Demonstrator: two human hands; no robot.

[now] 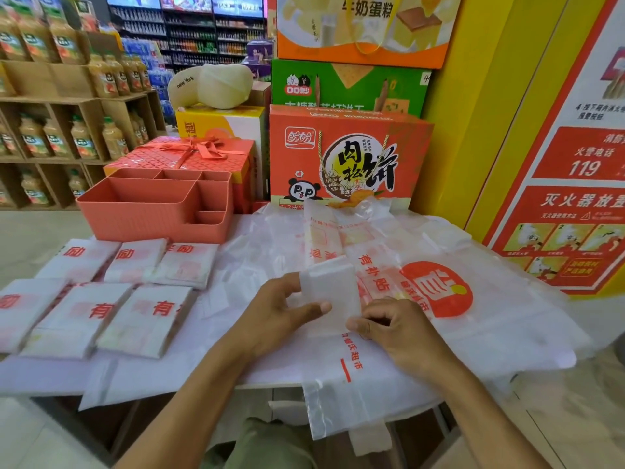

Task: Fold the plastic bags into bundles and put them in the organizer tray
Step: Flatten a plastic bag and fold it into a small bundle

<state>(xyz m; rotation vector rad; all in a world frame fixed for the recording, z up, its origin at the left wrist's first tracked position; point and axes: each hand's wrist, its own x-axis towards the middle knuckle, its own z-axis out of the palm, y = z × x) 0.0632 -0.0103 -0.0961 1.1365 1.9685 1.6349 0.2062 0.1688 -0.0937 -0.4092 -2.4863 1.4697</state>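
Observation:
A white plastic bag point(333, 292) with red print lies lengthwise on the table, its far end partly folded over. My left hand point(280, 309) grips that folded part between thumb and fingers. My right hand point(389, 328) pinches the bag's right edge just beside it. The bag's near end point(341, 401) hangs over the table's front edge. Several folded bag bundles point(148, 319) lie in two rows at the left. The coral organizer tray point(152, 211) stands behind them, its compartments showing nothing inside.
Loose unfolded bags point(473, 319) are spread over the right half of the table. Behind stand a red gift box with a ribbon point(189, 154), an orange snack carton point(345, 154) and stacked cartons. A yellow pillar point(490, 113) rises at the right.

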